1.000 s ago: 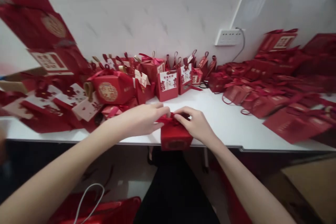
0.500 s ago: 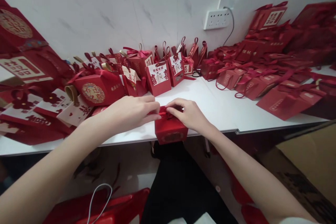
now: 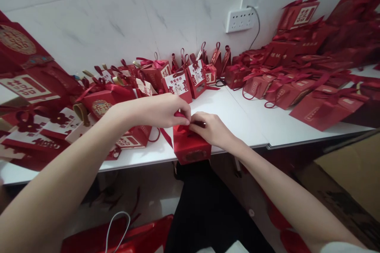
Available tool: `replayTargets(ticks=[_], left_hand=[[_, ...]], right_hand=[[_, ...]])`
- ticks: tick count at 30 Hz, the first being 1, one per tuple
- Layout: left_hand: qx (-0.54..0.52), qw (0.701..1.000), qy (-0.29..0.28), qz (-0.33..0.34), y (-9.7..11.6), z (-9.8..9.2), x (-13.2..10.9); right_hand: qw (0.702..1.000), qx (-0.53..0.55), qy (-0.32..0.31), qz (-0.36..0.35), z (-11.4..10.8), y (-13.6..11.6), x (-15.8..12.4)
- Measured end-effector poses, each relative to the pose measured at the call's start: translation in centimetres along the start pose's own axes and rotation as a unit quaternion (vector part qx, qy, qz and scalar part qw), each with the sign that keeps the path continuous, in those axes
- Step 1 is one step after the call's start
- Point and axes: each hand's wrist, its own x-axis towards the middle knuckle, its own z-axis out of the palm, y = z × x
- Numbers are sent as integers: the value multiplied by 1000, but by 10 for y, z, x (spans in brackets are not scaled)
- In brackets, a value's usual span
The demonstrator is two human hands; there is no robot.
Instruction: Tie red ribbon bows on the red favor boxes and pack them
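Head view. A red box (image 3: 192,148) stands at the front edge of a white table (image 3: 234,120), its near face covering that edge; whether it overhangs cannot be told. Bare tabletop lies behind the box and to its right, bounded at the far right by massed red gift boxes (image 3: 326,112) and at the back by card-fronted boxes (image 3: 178,87). To the left the room is tighter, with packed boxes close to the left forearm (image 3: 86,154). The left hand (image 3: 166,110) is pinched on a red ribbon (image 3: 179,114), part of which shows between thumb and fingers above the box. The right hand (image 3: 209,128) has its thumb and forefinger drawn together at the top of the box; whether they grip the ribbon is hidden.

The tabletop is crossed by a seam, and its front edge is stepped at the right. Behind rises a pale veined wall (image 3: 103,19) bearing a white socket strip (image 3: 241,20) with a grey cable (image 3: 258,27). Below the table are black-clad legs (image 3: 204,209), a glossy red container (image 3: 145,235), a white cord loop (image 3: 118,215) and, at the right, a brown carton (image 3: 353,170).

The red box is smooth and flat-faced, with a dim oval emblem in front; a ribbon strip (image 3: 166,137) trails at its left. The gift boxes combine matt red sides, satin bows and thin cord handles.
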Motion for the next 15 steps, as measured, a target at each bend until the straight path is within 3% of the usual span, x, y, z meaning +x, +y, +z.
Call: replayTargets(ticks=[4, 8, 15], left_hand=[[-11, 998, 56, 2, 0, 1, 7], [-66, 991, 114, -28, -16, 13, 12], [-208, 948, 241, -19, -42, 69, 7]], right_hand=[[1000, 29, 0, 9, 2, 2, -1], [995, 101, 11, 10, 4, 7, -1], [989, 138, 28, 41, 7, 7, 0]])
